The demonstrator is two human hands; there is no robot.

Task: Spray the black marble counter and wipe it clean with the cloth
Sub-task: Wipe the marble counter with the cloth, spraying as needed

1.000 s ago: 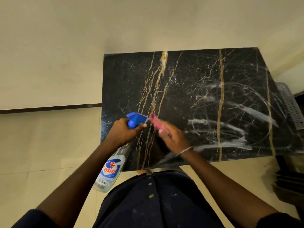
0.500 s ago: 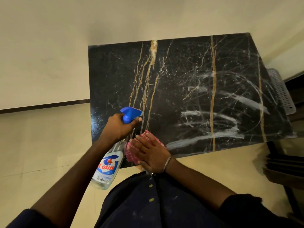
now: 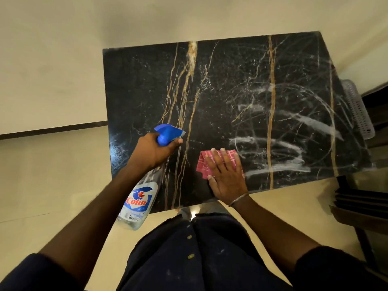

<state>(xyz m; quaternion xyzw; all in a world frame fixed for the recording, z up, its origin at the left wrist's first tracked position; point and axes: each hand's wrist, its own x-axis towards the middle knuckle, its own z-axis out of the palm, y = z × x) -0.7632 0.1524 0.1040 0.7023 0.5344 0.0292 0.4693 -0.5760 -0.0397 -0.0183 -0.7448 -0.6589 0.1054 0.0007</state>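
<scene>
Off the counter's right edge sits a pale perforated basket (image 3: 357, 108), and below it a dark stack (image 3: 361, 204) of something flat, too dim to make out. Nothing lies on the marble between the two hands.

The black marble counter (image 3: 147, 80) is veined with gold lines (image 3: 271, 114) and smeared with whitish streaks (image 3: 273, 148) across its right half, with a fine speckle of droplets nearer the middle. Its far edge meets a plain cream wall (image 3: 63, 59), and a dark skirting strip (image 3: 52, 129) runs along the beige tiled floor (image 3: 52, 185) on the left.

The left grip (image 3: 155, 150) is wrapped round the neck of the spray bottle (image 3: 138, 202), one finger on the blue trigger head (image 3: 168, 133). The bottle hangs tilted, nozzle over the counter's near left part and clear body out past the front edge. The right grip (image 3: 226, 177) lies flat – fingers straight and spread – pressing the pink cloth (image 3: 202, 164) onto the marble near the front edge, just left of the streaks. A thin bracelet (image 3: 238, 199) circles that wrist.
</scene>
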